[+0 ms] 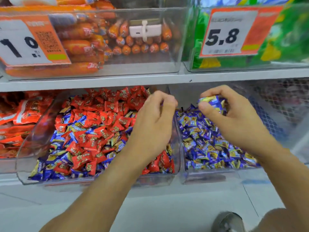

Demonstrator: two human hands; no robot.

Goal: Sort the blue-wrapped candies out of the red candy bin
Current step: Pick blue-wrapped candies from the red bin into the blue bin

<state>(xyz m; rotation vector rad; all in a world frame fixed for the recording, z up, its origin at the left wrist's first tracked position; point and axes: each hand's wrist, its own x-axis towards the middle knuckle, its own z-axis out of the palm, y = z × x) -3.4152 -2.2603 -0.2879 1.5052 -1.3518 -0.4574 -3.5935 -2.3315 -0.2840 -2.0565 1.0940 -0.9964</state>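
Candies in blue wrappers [213, 102], a small bunch, sit clamped in the curled fingers of the right hand [234, 118], above the blue candy bin [207, 178] at about three o'clock. At nine o'clock lies the red candy bin [30, 143], where many blue pieces remain among the red candies [107, 111]. The left hand [153, 121] hovers over its right edge, fingers curled; whether it holds anything, I cannot tell. Best to release low over the blue pile, so nothing bounces out.
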